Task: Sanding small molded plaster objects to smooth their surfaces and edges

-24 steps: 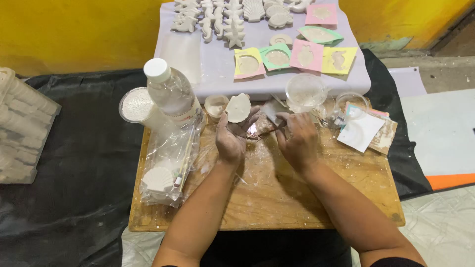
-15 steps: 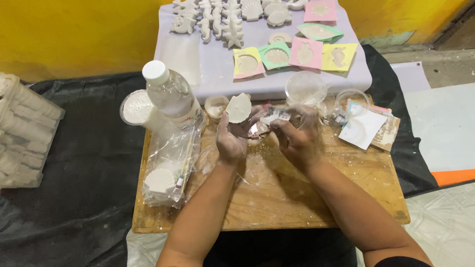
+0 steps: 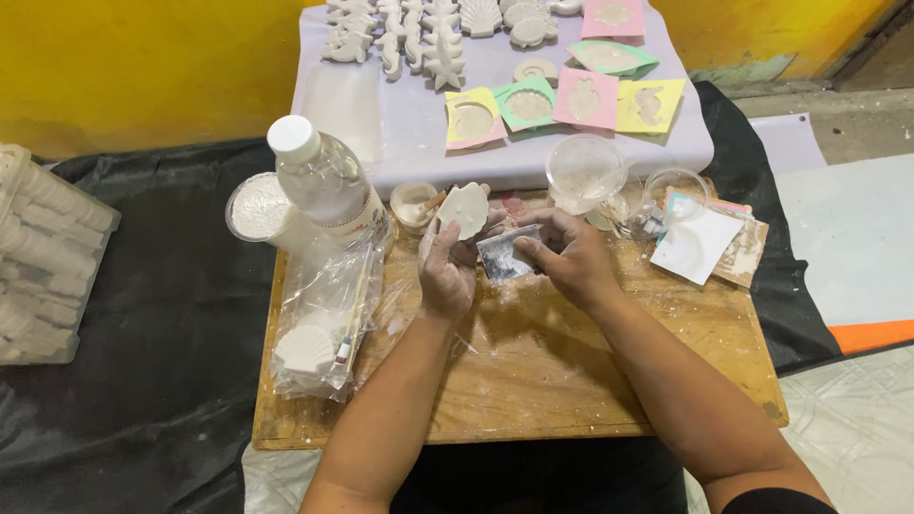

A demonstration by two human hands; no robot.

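Note:
My left hand (image 3: pixel 446 262) holds a white plaster shell cast (image 3: pixel 464 209) upright by its lower edge, above the wooden board (image 3: pixel 533 381). Just to its right, my right hand (image 3: pixel 569 255) pinches a small grey piece of sandpaper (image 3: pixel 502 255) that lies between the two hands. Both hands are dusted with white powder.
A clear plastic bottle (image 3: pixel 319 176) and a lidded powder tub (image 3: pixel 257 207) stand at the board's left; a plastic bag (image 3: pixel 319 324) holds another shell cast. Clear cups (image 3: pixel 583 171), paper sheets (image 3: pixel 700 246), coloured moulds (image 3: pixel 562 100) and several white casts (image 3: pixel 428 38) lie beyond on a lilac cloth.
Both hands lifted slightly and drew closer to me; the shell cast stays raised in my left hand, and the grey sandpaper shifted lower between the hands.

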